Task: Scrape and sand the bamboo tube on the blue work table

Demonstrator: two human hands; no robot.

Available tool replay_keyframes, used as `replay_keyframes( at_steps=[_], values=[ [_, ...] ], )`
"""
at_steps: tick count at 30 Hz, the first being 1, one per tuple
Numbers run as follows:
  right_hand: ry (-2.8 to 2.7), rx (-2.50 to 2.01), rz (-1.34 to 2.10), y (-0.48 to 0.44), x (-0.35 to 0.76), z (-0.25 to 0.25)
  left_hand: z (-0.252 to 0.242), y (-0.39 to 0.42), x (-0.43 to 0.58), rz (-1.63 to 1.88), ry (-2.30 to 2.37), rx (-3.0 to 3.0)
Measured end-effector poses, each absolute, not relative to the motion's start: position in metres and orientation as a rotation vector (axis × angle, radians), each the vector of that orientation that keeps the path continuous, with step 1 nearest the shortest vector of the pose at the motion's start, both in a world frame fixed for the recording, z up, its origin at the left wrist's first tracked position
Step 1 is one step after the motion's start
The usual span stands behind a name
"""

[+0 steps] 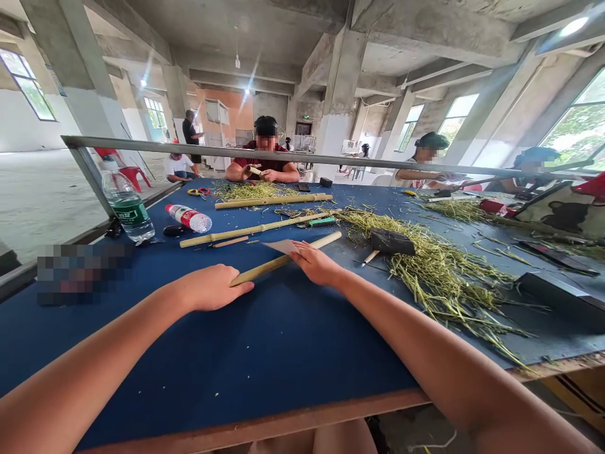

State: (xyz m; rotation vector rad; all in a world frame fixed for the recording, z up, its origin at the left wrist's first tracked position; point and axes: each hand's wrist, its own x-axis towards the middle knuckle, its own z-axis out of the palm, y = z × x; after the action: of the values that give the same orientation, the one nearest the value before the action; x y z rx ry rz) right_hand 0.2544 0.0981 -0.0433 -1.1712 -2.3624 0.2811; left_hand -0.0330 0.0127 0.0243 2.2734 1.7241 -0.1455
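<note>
A pale bamboo stick (309, 247) lies slanted on the blue table (265, 353). My left hand (212, 287) is closed around its near end. My right hand (314, 263) rests on the stick's middle and presses a small tan sheet, perhaps sandpaper (280, 246), against it. Both forearms reach in from the near edge.
Two more bamboo sticks (255, 229) (273, 201) lie farther back. Green shavings (439, 268) heap at right around a dark block (391, 241). Two water bottles (126, 205) (189, 218) sit at left. Other people work across the table behind a metal rail (302, 156).
</note>
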Motion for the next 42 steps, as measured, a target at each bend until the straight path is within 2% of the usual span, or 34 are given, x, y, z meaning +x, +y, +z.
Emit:
replay_keyframes(
  at_steps=[7,13,16,22,24,32,34,39,42],
  values=[
    [-1.915,-1.697,0.2,0.137,0.308,-0.044,0.028,0.008,-0.03,-0.034,1.67,2.225],
    [-2.356,-1.135,0.334,0.088,0.242,-0.043,0.025,0.011,-0.031,-0.063,1.667,2.269],
    [-2.398,-1.009,0.357,0.083,0.238,-0.037,0.024,0.011,-0.032,-0.073,1.657,2.285],
    [-1.983,-1.692,0.219,0.127,0.309,-0.029,0.026,0.01,-0.033,-0.076,1.641,2.327],
    [-1.906,-1.768,0.174,0.128,0.312,-0.031,0.027,0.01,-0.032,-0.075,1.675,2.378],
    [-2.411,-0.937,0.233,0.075,0.236,-0.036,0.026,0.007,-0.028,-0.032,1.792,2.451],
    [-2.386,-1.058,0.207,0.084,0.249,-0.034,0.027,0.006,-0.027,-0.037,1.803,2.432],
    [-1.98,-1.779,0.11,0.121,0.309,-0.032,0.029,0.005,-0.026,-0.084,1.833,2.474],
    [-1.939,-1.812,0.127,0.115,0.303,-0.033,0.029,0.006,-0.027,-0.092,1.852,2.472]
  ],
)
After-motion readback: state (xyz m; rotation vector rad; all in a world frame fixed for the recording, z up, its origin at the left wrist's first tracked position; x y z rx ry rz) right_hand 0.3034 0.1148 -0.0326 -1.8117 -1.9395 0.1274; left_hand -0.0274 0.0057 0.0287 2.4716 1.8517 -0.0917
